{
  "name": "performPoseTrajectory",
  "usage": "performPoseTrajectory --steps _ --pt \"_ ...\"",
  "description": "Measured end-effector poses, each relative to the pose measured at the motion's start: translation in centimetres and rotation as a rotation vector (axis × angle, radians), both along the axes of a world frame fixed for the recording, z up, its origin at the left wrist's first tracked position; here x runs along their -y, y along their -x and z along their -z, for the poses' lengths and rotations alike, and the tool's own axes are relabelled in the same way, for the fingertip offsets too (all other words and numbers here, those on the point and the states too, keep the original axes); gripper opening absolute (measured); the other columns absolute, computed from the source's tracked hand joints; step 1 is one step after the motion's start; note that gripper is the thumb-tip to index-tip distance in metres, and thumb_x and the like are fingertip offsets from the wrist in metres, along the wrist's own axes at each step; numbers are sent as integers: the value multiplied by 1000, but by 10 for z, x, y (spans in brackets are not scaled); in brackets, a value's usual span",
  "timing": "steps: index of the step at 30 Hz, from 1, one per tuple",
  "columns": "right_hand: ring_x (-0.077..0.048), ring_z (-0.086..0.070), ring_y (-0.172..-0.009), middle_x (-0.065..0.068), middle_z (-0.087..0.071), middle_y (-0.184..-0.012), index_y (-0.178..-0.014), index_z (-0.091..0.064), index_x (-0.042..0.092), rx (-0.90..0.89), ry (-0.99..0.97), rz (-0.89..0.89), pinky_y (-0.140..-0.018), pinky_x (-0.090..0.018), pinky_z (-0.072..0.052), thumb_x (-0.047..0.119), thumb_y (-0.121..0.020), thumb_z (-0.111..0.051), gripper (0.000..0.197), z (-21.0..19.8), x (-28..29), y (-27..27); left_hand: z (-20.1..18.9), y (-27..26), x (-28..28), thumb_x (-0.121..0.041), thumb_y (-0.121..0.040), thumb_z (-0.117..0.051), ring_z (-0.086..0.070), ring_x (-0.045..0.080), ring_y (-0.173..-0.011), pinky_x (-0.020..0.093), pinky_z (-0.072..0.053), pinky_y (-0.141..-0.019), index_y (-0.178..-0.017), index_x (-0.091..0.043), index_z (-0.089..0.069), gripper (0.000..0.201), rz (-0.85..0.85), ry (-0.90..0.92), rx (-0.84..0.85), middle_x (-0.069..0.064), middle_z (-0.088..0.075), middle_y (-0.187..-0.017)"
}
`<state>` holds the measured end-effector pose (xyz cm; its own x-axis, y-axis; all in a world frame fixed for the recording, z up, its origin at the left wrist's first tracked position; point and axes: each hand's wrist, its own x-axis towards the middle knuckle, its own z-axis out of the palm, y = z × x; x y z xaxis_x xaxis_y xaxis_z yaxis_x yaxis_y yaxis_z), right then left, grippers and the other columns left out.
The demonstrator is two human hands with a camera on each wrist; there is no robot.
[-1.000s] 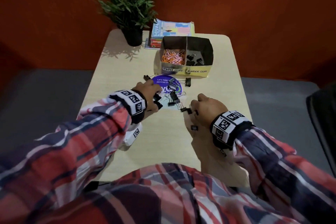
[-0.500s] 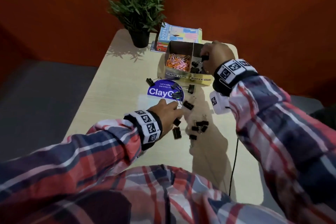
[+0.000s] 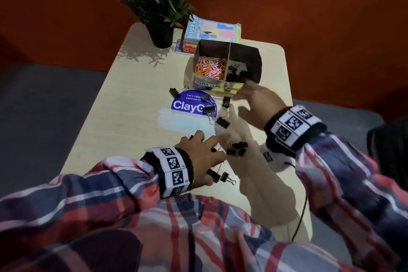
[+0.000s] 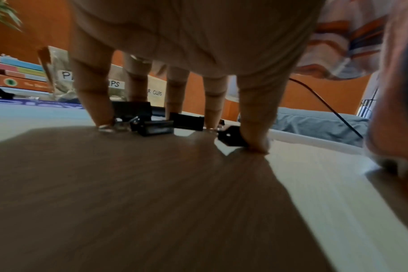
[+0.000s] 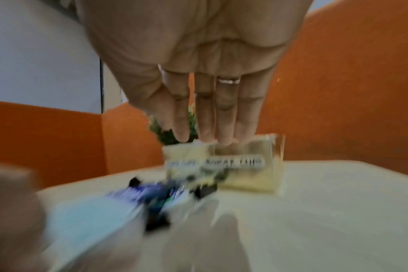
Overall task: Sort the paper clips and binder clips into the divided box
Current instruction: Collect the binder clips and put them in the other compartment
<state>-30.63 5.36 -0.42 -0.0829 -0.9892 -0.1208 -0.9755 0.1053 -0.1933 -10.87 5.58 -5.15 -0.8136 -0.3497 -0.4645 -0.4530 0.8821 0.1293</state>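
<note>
The divided box stands at the back of the table, with orange and pink paper clips in its left compartment and black binder clips in the right one. Several loose binder clips lie on the table in front of it, some in a cluster. My left hand is spread over the near clips. In the left wrist view its straight fingertips touch the table around the black clips. My right hand hovers just in front of the box, blurred, its fingers straight and empty.
A potted plant and a stack of books stand behind the box. A round purple sticker lies under some clips. A black cable runs off the table's near right edge.
My right hand has come back from over the binder clip compartment to the front of the box, empty. My left hand has shifted slightly right onto the near clips.
</note>
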Motion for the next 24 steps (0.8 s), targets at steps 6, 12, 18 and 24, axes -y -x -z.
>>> performPoseTrajectory --steps 6,12,18,24 --pt "-25 -9 -146 1 -5 -160 -149 -20 33 -110 -361 -178 -113 -43 -29 29 -88 -61 74 37 -6 -15 0 -1 -8 -29 -88 -58 -40 27 -108 40 -49 -82 -109 -29 -47 24 9 -34 -131 -2 -39 -124" --pt "-31 -45 -124 -8 -33 -144 -144 -37 30 -132 -263 -170 -94 -36 -43 15 -88 -57 61 45 13 -27 1 -14 -4 -18 -87 -55 -42 24 -102 36 -48 -79 -104 -28 -53 19 1 -32 -146 -2 -43 -116" --pt "-32 -62 -91 -7 -46 -117 -129 -47 23 -295 -247 -222 -62 -32 -37 22 -92 -54 37 38 -5 -30 -1 -24 1 -13 -82 -55 -42 24 -100 32 -42 -71 -101 -25 -53 22 -53 -35 -131 -1 -42 -112" --pt "-32 -64 -87 -4 -48 -117 -126 -51 24 -319 -280 -188 -62 -32 -40 28 -95 -46 31 29 -38 -29 1 -32 10 -8 -76 -55 -40 20 -93 36 -46 -76 -96 -24 -53 26 -163 -98 -211 -9 -40 -101"
